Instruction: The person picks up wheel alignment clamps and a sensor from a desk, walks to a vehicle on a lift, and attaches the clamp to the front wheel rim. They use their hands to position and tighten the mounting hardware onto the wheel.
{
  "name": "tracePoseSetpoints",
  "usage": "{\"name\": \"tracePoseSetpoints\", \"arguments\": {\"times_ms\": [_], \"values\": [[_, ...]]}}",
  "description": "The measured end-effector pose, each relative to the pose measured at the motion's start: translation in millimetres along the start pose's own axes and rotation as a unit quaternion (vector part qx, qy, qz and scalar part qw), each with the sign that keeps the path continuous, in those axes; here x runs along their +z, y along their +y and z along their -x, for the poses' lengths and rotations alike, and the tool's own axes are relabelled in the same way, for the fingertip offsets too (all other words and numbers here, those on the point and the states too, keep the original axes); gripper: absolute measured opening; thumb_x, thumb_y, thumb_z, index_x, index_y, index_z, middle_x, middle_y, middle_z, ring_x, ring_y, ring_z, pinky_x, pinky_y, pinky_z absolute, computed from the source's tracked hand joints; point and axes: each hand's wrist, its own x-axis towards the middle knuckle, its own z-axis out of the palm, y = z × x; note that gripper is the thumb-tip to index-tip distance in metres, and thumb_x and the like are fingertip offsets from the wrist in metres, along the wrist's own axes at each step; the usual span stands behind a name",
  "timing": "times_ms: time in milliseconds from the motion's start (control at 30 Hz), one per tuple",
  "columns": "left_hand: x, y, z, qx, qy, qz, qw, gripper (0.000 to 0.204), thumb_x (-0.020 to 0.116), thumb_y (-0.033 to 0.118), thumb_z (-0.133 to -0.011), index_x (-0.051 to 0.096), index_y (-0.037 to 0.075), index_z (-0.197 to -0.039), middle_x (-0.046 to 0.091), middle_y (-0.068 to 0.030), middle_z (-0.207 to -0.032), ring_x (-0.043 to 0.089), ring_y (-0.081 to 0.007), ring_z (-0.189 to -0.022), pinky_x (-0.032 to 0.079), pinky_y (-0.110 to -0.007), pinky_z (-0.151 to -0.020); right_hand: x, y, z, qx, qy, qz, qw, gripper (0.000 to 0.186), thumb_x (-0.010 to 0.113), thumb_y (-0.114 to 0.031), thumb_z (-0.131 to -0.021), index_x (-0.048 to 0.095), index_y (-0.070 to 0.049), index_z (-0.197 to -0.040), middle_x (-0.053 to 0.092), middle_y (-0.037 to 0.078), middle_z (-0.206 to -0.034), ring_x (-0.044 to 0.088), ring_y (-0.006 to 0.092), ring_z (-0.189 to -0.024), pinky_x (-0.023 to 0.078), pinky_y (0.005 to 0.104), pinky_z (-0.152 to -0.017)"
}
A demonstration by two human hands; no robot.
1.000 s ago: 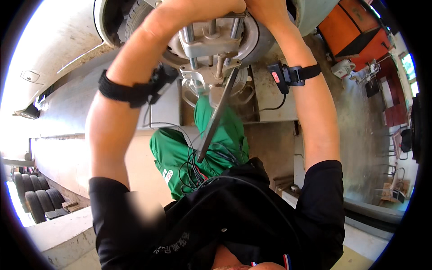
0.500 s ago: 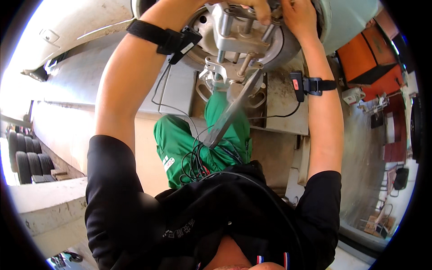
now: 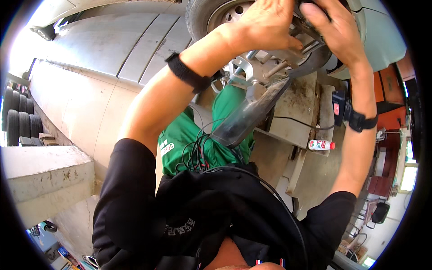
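Note:
At the top of the head view a wheel clamp with metal rods [image 3: 274,69] is mounted against a car wheel [image 3: 200,20]. A long dark flat panel [image 3: 247,114] slants from it toward my green trousers. My left hand [image 3: 267,27] bends over the clamp, thumb pointing right, and appears closed on it. Its fingertips are cut off at the upper edge. My right hand [image 3: 339,33] is curled at the wheel's right side, thumb and fingers around a dark part that I cannot make out. Black straps with small sensor boxes [image 3: 339,108] sit on both forearms.
A white bottle with a red cap [image 3: 320,145] lies to the right of the worn platform [image 3: 292,105]. Black cables [image 3: 195,150] gather on my lap. Stacked tyres [image 3: 18,119] and a pale concrete ledge [image 3: 49,175] are at left. An orange cabinet [image 3: 389,87] stands at right.
The wheel, clamp and panel now appear farther right in view. My left hand has come lower across the clamp, hiding more of it. The bottle has come into sight.

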Motion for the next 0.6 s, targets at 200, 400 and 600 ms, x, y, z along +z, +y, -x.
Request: {"name": "tracePoseSetpoints", "arguments": {"times_ms": [200, 400, 600], "values": [[-4.8, 18.6, 56.8, -0.091, 0.105, -0.011, 0.990, 0.095, 0.089, 0.025, -0.066, 0.036, -0.006, -0.138, 0.044, -0.0282, -0.138, 0.046, -0.0449, -0.128, 0.042, -0.047, -0.105, 7.6, 13.1, -12.0, 0.002, -0.112, 0.032, 0.993, 0.011, 0.062, -0.011, -0.089, 0.064, 0.000, -0.091, 0.063, 0.019, -0.082, 0.062, 0.0381, -0.078, 0.051, 0.0405, -0.071], [33.2, 6.1, 108.9, -0.231, -0.014, 0.128, 0.964, 0.121, 0.092, 0.020, -0.068, 0.007, -0.007, -0.150, 0.027, -0.0314, -0.147, 0.032, -0.0416, -0.140, 0.030, -0.045, -0.117, 32.6, -11.8, -17.3, 0.142, 0.014, 0.209, 0.967, 0.018, 0.059, -0.014, -0.086, 0.069, -0.001, -0.079, 0.067, 0.023, -0.077, 0.065, 0.0443, -0.074, 0.054, 0.0503, -0.070], [23.9, 10.7, 101.9, -0.291, -0.107, 0.236, 0.921, 0.141, 0.094, 0.029, -0.063, -0.009, -0.013, -0.150, 0.039, -0.0380, -0.145, 0.045, -0.0466, -0.134, 0.037, -0.044, -0.114, 20.7, -22.1, -21.9, 0.235, -0.083, 0.243, 0.937, 0.026, 0.059, -0.023, -0.088, 0.070, 0.001, -0.087, 0.070, 0.023, -0.085, 0.068, 0.0424, -0.084, 0.055, 0.0485, -0.080]]}}
